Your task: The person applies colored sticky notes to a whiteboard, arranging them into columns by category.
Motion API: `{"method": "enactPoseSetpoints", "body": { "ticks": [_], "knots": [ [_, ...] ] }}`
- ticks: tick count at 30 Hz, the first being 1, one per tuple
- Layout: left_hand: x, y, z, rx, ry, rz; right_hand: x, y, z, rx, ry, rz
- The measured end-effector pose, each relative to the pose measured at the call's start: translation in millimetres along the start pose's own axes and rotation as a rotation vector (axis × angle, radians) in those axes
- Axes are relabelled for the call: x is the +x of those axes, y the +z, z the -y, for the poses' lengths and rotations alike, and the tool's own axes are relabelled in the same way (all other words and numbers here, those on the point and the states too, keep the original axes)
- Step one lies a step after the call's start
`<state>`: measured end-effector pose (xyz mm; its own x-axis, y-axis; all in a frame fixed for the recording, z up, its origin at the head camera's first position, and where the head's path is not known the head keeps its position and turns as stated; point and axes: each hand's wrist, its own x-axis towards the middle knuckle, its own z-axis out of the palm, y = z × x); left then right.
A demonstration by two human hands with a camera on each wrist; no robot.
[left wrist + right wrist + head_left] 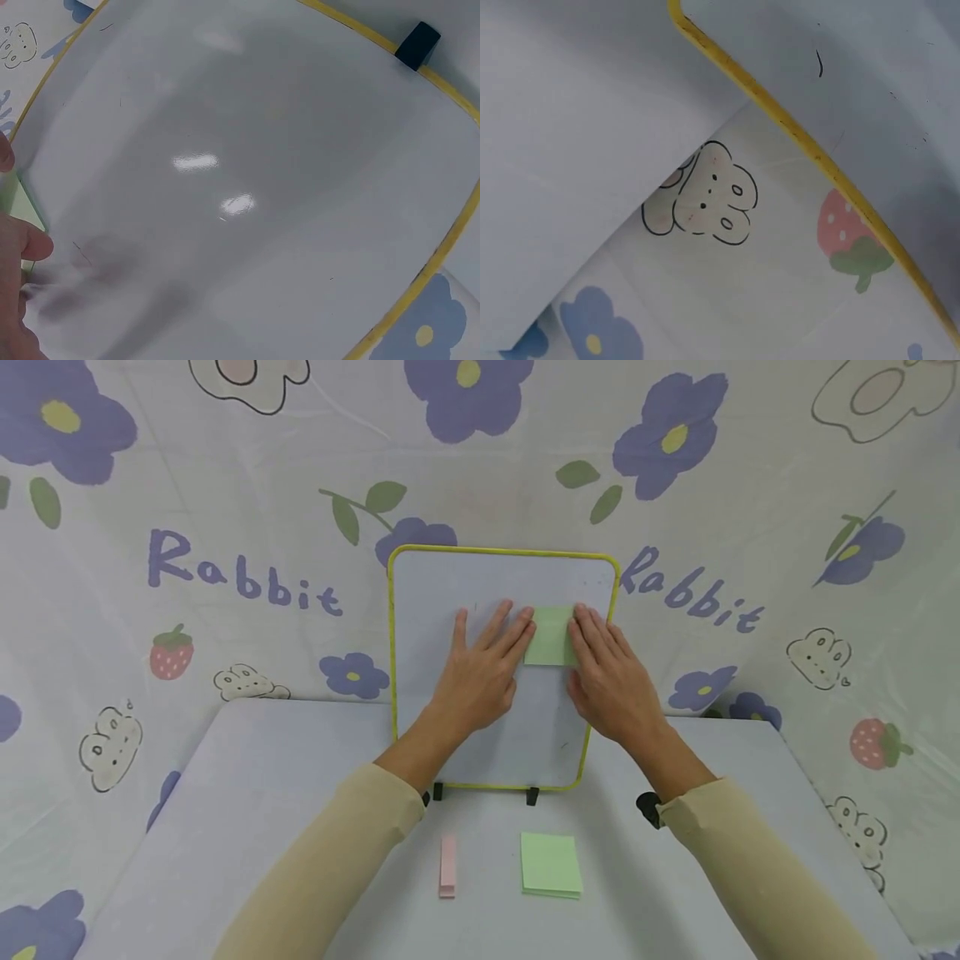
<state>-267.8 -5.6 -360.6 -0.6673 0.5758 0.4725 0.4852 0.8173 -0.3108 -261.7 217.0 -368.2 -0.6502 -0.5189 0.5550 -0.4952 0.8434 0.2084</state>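
A light green sticky note point(549, 637) lies flat against the whiteboard point(465, 581), in its right half. My left hand point(480, 681) touches the note's left edge, its fingers extended and spread over the board. At the opposite edge, the straight fingers of my right hand point(611, 681) rest on the note and cover part of it. The left wrist view catches a corner of the green note point(22, 210) beside part of the left hand point(19, 259). No hand shows in the right wrist view, only the board's yellow frame point(795, 133) and the surroundings.
On the white table point(285, 777), a pad of green sticky notes point(551, 864) lies in front of the board, with a narrow pink pad point(447, 866) to its left. Small black feet point(532, 796) hold the board upright. Behind hangs a flower-patterned cloth point(517, 485).
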Motion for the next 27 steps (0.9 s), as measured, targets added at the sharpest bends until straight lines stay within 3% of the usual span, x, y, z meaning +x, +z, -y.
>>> {"method": "enactPoseSetpoints", "body": {
  "ticks": [14, 27],
  "knots": [
    [0.8, -0.8, -1.1, 0.0, -0.011, 0.002, 2.1, -0.1, 0.3, -0.031, -0.032, 0.024],
    [-6.2, 1.0, -4.2, 0.018, 0.015, 0.008, -3.8, 2.6, 3.4, 0.045, -0.034, -0.046]
  ]
}}
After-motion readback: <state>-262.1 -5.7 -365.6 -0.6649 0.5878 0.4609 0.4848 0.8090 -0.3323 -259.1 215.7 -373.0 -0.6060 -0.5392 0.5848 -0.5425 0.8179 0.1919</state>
